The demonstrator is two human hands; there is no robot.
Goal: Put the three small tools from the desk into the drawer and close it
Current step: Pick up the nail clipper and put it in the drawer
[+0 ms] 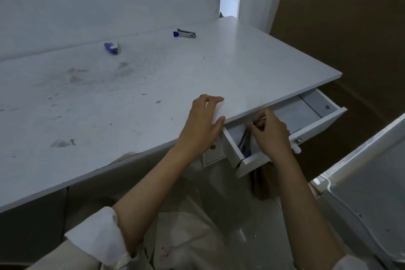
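We are at the first drop: our right hand (271, 133) is down in the open drawer (306, 114), fingers pinched narrow around a thin metal tool (258, 121), probably small scissors or tweezers, though the fingers cover most of it. Something blue and slim (245, 141) already lies in the drawer's left end, just below that hand; we cannot tell whether it is part of the same tool. Our left hand (202, 123) rests flat and holds nothing, on the desk (153, 85) edge just left of the drawer.

By our count two tools remain on the desk, both far behind the drawer near the wall: one nail clipper with a purple end (184, 33), and one purple-and-white clipper (112, 48) to its left.

Next we would judge the call is to release, then reach back for each clipper before pushing the drawer shut.
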